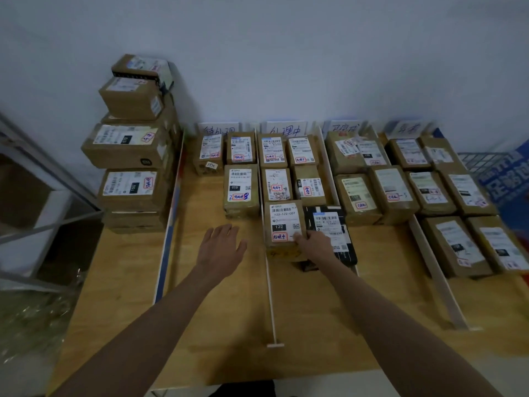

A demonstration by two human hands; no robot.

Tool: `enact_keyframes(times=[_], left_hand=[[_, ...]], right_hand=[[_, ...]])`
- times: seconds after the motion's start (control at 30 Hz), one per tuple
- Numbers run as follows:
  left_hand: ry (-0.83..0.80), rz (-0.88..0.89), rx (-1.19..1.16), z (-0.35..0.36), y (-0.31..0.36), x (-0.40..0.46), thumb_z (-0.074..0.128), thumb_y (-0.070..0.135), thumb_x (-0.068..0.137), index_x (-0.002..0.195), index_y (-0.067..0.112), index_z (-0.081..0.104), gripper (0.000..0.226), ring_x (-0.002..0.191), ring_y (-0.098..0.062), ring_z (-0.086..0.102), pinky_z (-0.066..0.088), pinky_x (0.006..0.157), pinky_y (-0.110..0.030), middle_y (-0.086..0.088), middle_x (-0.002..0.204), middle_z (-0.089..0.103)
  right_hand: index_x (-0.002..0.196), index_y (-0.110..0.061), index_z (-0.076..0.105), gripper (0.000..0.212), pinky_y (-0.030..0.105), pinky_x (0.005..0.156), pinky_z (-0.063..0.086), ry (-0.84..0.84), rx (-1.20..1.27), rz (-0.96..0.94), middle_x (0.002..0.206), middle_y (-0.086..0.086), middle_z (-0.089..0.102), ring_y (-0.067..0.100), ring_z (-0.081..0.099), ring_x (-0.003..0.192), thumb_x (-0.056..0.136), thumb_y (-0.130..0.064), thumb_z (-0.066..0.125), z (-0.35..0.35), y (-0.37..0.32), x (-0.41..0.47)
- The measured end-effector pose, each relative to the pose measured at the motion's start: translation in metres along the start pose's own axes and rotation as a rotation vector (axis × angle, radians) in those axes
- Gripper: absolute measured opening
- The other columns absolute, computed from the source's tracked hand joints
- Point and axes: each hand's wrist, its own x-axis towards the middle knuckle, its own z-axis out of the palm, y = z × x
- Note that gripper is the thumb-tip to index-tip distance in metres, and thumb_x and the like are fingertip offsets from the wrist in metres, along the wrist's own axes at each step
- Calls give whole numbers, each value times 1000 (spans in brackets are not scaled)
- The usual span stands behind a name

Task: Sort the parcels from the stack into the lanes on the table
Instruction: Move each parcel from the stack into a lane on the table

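A stack of brown parcels (130, 144) stands at the table's back left. White dividers (270, 296) split the wooden table (217, 325) into lanes, each with a handwritten sign at the back. In the second lane a brown parcel (283, 222) labelled 122 lies beside a black parcel (329, 224). My right hand (313, 243) rests on the near right corner of the 122 parcel, thumb on its label. My left hand (220, 249) hovers flat, fingers spread, over the first lane, holding nothing.
The first lane holds three parcels (240, 190); the two right lanes hold several parcels (429, 190). A metal shelf frame (43, 196) stands at the left. A blue printed bag (506, 181) and a wire basket sit at the far right.
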Motion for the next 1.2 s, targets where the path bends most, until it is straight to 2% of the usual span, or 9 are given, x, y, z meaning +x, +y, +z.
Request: enact_keyframes(times=[0.07,0.2,0.37,0.5,0.63,0.77,0.97,1.07,1.2], left_hand=[[-6,6,-6,3,-1,10,36,44,102,144,16,45,51,137,-18,39,21,117,-37,-2,146,47],[-12,5,-23,8,-3,24,35,44,102,142,16,47,51,136,-18,41,22,117,-38,-2,144,49],[-32,-6,-48,15,-9,32,36,44,102,144,16,45,51,138,-19,39,22,118,-39,-3,148,47],[-39,-9,-46,20,-13,34,35,45,102,144,17,44,51,139,-18,37,20,119,-38,-2,149,46],[-45,-18,-65,21,-15,35,18,53,96,143,17,47,66,138,-17,39,19,119,-38,-1,147,48],[-46,-3,-62,24,-16,37,35,44,103,144,18,45,50,139,-17,38,18,120,-38,0,148,47],[-33,17,-53,21,-13,36,40,42,101,136,12,55,48,129,-23,49,27,115,-42,-6,136,57],[28,37,-44,15,-11,31,31,46,96,125,8,63,57,118,-28,58,36,109,-46,-10,124,65],[23,28,-5,-2,-9,26,39,43,102,139,14,50,48,132,-23,46,24,116,-41,-6,140,53]], right_hand=[[96,-8,63,31,27,67,53,-3,-15,16,90,8,65,16,61,75,99,-36,53,6,-1,13],[93,-9,60,31,23,56,40,-16,-81,50,100,12,61,17,57,77,99,-38,53,14,-3,32],[92,-10,54,30,24,57,38,-20,-122,93,104,14,60,15,53,73,100,-39,51,23,-5,49],[97,-10,55,31,31,71,50,-10,-154,91,105,13,61,22,60,84,100,-41,51,27,-9,58],[102,-8,60,37,41,82,57,9,-160,86,104,13,63,25,64,89,98,-43,51,30,-13,59],[110,-7,59,34,37,81,51,47,-266,70,116,13,54,25,59,95,99,-39,51,28,-19,57],[115,-7,53,30,34,77,47,75,-300,71,117,11,48,18,51,85,100,-33,51,22,-15,49],[116,-7,52,31,37,82,52,94,-303,41,116,11,51,23,57,94,100,-34,51,14,-17,42],[116,-10,51,28,40,85,53,130,-307,-81,115,10,55,25,57,102,99,-32,51,-2,-23,26]])
